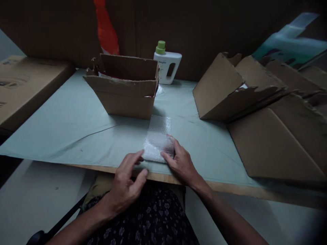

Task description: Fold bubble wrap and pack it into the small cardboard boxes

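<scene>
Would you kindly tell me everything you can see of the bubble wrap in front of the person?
The bubble wrap is clear, shiny, bubbled plastic. It lies on the pale cloth, a thin strip reaching away from a brighter, thicker-looking near part, perhaps folded. The right hand holds its blurred right side; the left hand is by its near left corner, contact unclear.

Right hand holds bubble wrap; left hand near its corner; open carton behind
</scene>
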`<state>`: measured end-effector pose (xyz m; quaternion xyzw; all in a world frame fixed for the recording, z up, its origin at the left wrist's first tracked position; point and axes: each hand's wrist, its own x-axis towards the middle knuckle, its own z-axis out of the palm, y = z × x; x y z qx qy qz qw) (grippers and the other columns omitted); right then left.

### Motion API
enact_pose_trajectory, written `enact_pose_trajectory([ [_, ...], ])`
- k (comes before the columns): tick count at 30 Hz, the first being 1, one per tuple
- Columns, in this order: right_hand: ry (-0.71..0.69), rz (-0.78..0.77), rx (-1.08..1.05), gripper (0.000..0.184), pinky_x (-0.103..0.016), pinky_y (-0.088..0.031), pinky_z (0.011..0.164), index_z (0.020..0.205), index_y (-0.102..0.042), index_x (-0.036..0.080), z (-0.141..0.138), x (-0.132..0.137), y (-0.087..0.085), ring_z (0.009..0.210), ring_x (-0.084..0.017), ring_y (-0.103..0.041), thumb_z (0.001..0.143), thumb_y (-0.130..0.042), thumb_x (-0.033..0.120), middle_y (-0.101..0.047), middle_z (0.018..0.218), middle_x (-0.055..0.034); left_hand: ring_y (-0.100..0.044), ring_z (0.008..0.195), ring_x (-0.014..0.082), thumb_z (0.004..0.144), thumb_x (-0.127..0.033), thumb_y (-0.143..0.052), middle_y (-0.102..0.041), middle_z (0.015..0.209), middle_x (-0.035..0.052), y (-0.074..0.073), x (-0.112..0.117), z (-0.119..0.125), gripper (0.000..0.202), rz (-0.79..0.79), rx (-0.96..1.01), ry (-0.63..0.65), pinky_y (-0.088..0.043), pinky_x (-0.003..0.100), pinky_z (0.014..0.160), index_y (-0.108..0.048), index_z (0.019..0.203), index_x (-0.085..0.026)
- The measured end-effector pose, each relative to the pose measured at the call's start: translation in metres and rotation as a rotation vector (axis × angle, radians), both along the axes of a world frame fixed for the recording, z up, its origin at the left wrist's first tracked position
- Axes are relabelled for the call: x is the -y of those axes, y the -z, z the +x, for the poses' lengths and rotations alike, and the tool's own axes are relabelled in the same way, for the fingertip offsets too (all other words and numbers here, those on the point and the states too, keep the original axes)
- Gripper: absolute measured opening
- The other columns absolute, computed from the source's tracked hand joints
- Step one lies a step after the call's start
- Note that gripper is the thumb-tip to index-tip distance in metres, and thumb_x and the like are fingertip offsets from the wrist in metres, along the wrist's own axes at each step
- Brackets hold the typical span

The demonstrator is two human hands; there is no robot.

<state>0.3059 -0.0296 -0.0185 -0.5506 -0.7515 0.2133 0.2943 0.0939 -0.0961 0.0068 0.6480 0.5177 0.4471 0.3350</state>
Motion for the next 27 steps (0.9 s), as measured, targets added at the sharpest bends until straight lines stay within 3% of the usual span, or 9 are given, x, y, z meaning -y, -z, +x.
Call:
enact_pose_trajectory([
  [3,0.006,0.111,0.161,0.068,-0.050,-0.051,0.090,0.151,-0.038,0.019,0.004,-0.010,0.004,0.106,-0.032,-0.065,0.090,-0.063,0.039,-0.065,0.130,-0.0159,-0.046,0.134,0.0316,0.090,-0.013,-0.057,-0.055,0.139,0.0154,0.007,-0.014,0.007,0.043,0.294,-0.437,0.176,-0.045,0.051,0.109,-0.054,0.133,-0.018],
  [7,0.094,0.242,0.255,0.074,-0.050,-0.049,0.085,0.153,-0.033,0.017,0.016,-0.007,0.000,0.101,-0.033,-0.065,0.091,-0.063,0.044,-0.068,0.117,-0.0160,-0.049,0.126,0.0344,0.087,-0.010,-0.058,-0.061,0.129,0.0175,0.015,-0.036,0.012,0.042,0.248,-0.671,0.281,-0.047,0.054,0.105,-0.055,0.129,-0.010],
  [10,-0.020,0.354,0.256,0.068,-0.049,-0.047,0.091,0.149,-0.038,0.017,0.023,0.006,-0.007,0.112,-0.033,-0.061,0.091,-0.065,0.040,-0.064,0.127,-0.0176,-0.054,0.116,0.0311,0.086,-0.007,-0.058,-0.063,0.122,0.0157,0.019,-0.044,0.012,0.040,0.206,-0.696,0.298,-0.050,0.050,0.100,-0.056,0.125,-0.010],
  [14,-0.315,0.302,0.315,0.040,-0.048,-0.046,0.096,0.130,-0.057,0.016,0.017,0.014,-0.009,0.121,-0.032,-0.057,0.092,-0.063,0.026,-0.064,0.131,-0.0163,-0.055,0.110,0.0291,0.088,-0.006,-0.053,-0.063,0.120,0.0152,0.023,-0.049,0.011,0.033,0.242,-0.701,0.283,-0.051,0.048,0.094,-0.060,0.119,-0.012],
  [17,-0.316,0.281,0.250,0.023,-0.044,-0.049,0.088,0.116,-0.065,0.016,0.010,0.011,-0.007,0.103,-0.026,-0.065,0.095,-0.055,0.014,-0.073,0.112,-0.0112,-0.059,0.101,0.0264,0.091,-0.007,-0.050,-0.068,0.109,0.0112,0.022,-0.048,0.008,0.025,0.237,-0.636,0.279,-0.051,0.045,0.088,-0.062,0.111,-0.015],
  [20,-0.322,0.144,0.080,0.024,-0.038,-0.053,0.081,0.119,-0.065,0.018,0.009,0.011,-0.011,0.090,-0.021,-0.069,0.096,-0.056,0.018,-0.076,0.102,-0.0060,-0.062,0.091,0.0235,0.092,-0.013,-0.052,-0.071,0.098,0.0072,0.016,-0.043,0.003,0.023,0.147,-0.470,0.291,-0.051,0.043,0.083,-0.063,0.112,-0.018],
  [22,-0.296,0.071,0.027,0.026,-0.037,-0.054,0.082,0.122,-0.064,0.021,0.011,0.014,-0.014,0.092,-0.020,-0.069,0.096,-0.058,0.021,-0.076,0.105,-0.0054,-0.065,0.091,0.0232,0.093,-0.018,-0.054,-0.073,0.101,0.0077,0.014,-0.043,0.001,0.026,0.078,-0.382,0.282,-0.052,0.042,0.084,-0.061,0.118,-0.019],
  [27,-0.158,0.310,0.181,0.030,-0.046,-0.050,0.089,0.123,-0.063,0.021,0.012,0.021,-0.017,0.107,-0.028,-0.065,0.093,-0.062,0.024,-0.070,0.117,-0.0122,-0.068,0.099,0.0234,0.094,-0.023,-0.054,-0.070,0.116,0.0103,0.021,-0.065,0.008,0.036,-0.009,-0.396,0.225,-0.055,0.038,0.086,-0.057,0.129,-0.020],
])
